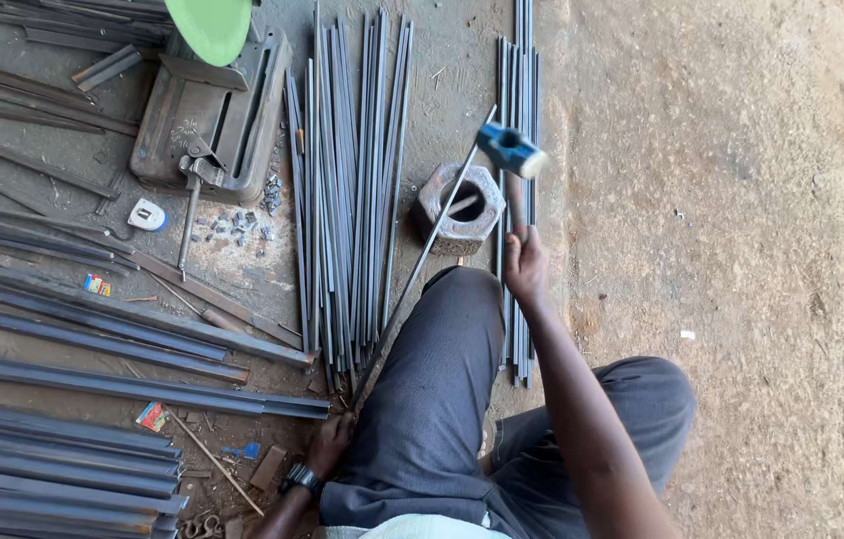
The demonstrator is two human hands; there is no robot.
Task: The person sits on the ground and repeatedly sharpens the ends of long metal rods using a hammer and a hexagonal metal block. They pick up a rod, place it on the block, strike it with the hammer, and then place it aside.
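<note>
Hands: right (pixel 526 268) raises hammer (pixel 511 152) over block (pixel 461 208); left (pixel 330 443) grips rod (pixel 422 262).

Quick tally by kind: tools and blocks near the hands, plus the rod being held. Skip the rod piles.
Hammer, blue head, in right hand: 1
Thin rod held by left hand, lying across the block: 1
Hexagonal metal block with centre hole: 1
Tape measure, white: 1
Total: 4

left hand (pixel 330 439): low by knee, fingers closed | right hand (pixel 526 265): arm outstretched forward, fist clenched, raised
</note>
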